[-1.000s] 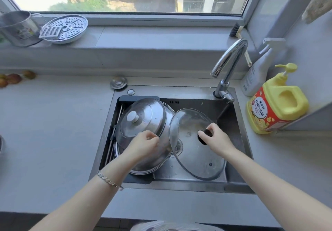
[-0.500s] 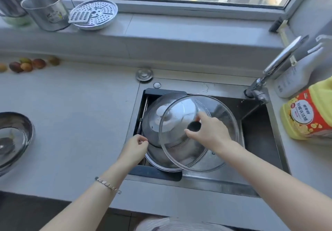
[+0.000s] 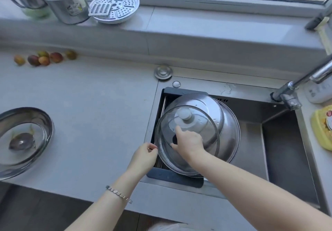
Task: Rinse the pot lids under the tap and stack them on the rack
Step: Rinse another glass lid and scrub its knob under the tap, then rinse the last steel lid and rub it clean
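Note:
A glass lid (image 3: 165, 137) with a black knob leans against the steel lids at the left end of the sink. My right hand (image 3: 188, 142) grips its knob. Behind it stands a steel lid (image 3: 203, 105) with a white knob, and behind that a larger steel lid (image 3: 230, 133). All rest on the dark rack (image 3: 175, 177) set across the sink's left end. My left hand (image 3: 144, 157) pinches the glass lid's left rim beside the rack's edge. The tap (image 3: 305, 79) reaches in from the right, and no water runs from it.
The sink basin (image 3: 287, 159) lies to the right of the rack. A steel bowl (image 3: 23, 141) sits on the left counter, several small fruits (image 3: 43, 58) further back. A steel mug (image 3: 66, 2) and steamer plate (image 3: 116, 8) stand on the sill. A yellow detergent bottle (image 3: 321, 130) is at right.
My right hand carried the glass lid left from the sink's middle and set it against the steel lids on the rack. My left hand moved from the steel lid to the glass lid's rim.

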The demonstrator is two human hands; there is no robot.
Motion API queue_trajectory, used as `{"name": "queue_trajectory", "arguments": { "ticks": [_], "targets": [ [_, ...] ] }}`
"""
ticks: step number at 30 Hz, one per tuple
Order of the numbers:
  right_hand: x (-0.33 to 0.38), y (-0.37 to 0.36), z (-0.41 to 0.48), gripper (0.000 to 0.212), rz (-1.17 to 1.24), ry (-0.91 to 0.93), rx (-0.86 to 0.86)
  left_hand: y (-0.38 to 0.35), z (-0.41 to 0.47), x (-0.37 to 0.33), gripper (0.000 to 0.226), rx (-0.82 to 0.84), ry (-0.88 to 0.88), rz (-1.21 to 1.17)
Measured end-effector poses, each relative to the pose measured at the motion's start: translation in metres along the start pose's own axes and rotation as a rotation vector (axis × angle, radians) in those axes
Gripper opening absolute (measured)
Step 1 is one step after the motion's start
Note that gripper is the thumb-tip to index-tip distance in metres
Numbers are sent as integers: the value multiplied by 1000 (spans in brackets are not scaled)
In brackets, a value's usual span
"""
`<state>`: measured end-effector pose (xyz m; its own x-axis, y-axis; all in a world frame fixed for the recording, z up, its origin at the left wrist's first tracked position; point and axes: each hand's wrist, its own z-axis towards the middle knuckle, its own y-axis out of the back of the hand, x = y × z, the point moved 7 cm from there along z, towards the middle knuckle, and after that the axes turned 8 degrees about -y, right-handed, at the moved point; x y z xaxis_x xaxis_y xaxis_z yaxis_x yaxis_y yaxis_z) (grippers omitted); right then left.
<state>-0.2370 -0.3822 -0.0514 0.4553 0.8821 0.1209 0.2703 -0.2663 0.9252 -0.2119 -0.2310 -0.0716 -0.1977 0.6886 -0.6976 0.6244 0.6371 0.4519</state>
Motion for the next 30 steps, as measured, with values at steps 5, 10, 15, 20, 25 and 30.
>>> {"name": "queue_trajectory", "arguments": {
  "ticks": [5,10,15,20,25,30],
  "targets": [
    [-1,-6,5,39,38,-34,67,-2,2,2,13,17,-3,14],
    [-9,-5,3,43,151,-3,209,-2,5,1,14,15,-1,36],
    [-18,10,-2,40,211,36,269,-6,7,-9,12,-2,-18,74],
    [-17,33,1,21,279,114,279,0,6,-15,23,-44,77,-2],
    [9,53,10,14,380,222,320,35,-1,-15,22,-242,126,-294],
    [59,72,15,16,357,291,297,92,-3,16,5,-457,234,-633]
  ]
}}
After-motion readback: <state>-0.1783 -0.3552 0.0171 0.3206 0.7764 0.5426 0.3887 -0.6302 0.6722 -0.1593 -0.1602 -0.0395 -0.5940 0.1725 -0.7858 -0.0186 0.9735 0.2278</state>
